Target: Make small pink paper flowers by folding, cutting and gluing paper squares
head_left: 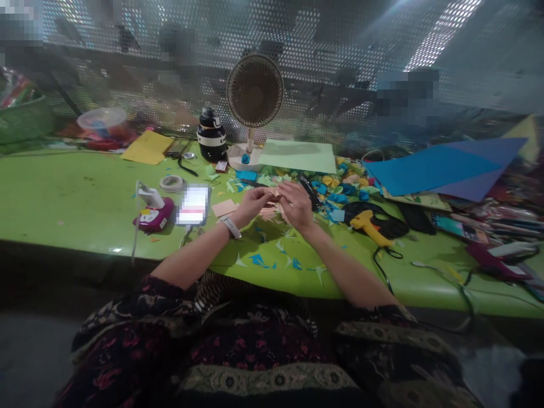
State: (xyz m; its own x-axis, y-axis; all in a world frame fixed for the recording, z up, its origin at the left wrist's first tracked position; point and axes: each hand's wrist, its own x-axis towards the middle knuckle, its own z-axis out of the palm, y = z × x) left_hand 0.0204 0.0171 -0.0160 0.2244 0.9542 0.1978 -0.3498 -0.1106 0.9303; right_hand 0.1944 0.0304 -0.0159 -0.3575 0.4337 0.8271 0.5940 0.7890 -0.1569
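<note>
A small piece of peach paper (275, 192) is between the fingers of both hands at the middle of the green table (106, 192). My left hand (254, 204), with a pale band at the wrist, pinches its left side. My right hand (296, 203) is closed on its right side, the fingers bent over it. More peach paper (267, 213) lies just under the hands, and a flat peach sheet (225, 208) lies to the left. A black tool (309, 191), perhaps a stapler, sits right beside my right hand.
Paper scraps (259, 260) litter the front. Left are a phone (193, 205), a tape roll (171, 183) and a purple adapter (153, 216). Behind stand a fan (255, 90) and a black bottle (211, 139). Right are folded paper pieces (338, 197), a yellow glue gun (370, 228) and blue sheets (425, 167).
</note>
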